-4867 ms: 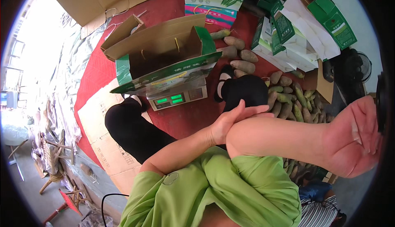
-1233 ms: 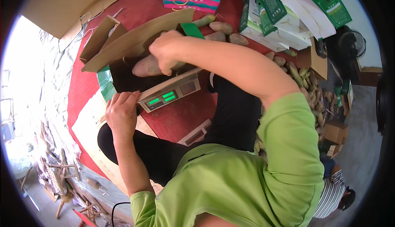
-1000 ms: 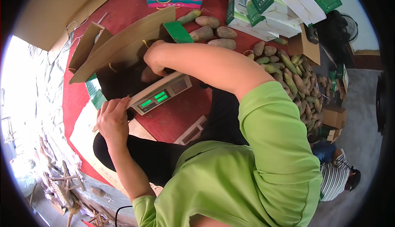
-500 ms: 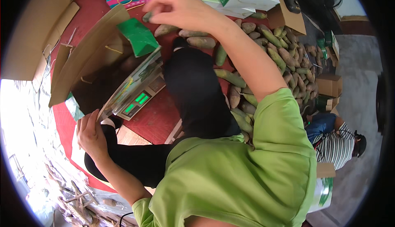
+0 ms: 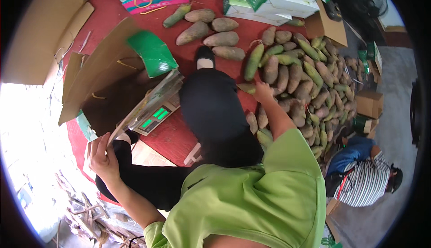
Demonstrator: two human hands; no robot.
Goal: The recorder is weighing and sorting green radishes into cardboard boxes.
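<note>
Your left hand [image 5: 102, 158] pinched the flap [image 5: 158, 94], seemingly steadying the open box [image 5: 107, 55] behind the scale's display [image 5: 155, 120]. Your right hand [image 5: 264, 91] touched a radish [image 5: 245, 88] beside the pile [image 5: 319, 88]; whether it gripped, I couldn't tell.

Under the left fingers [image 5: 93, 149], the box [image 5: 96, 75] is matt cardboard with a glossy flap [image 5: 152, 55]; beside the right fingers [image 5: 259, 90], root vegetables [image 5: 294, 78] look rough and matt.

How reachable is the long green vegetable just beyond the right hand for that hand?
Likely yes: the right hand is close, and nothing visible covers the long green vegetable. Another vegetable lies by that hand; whether it's gripped is unclear.
</note>
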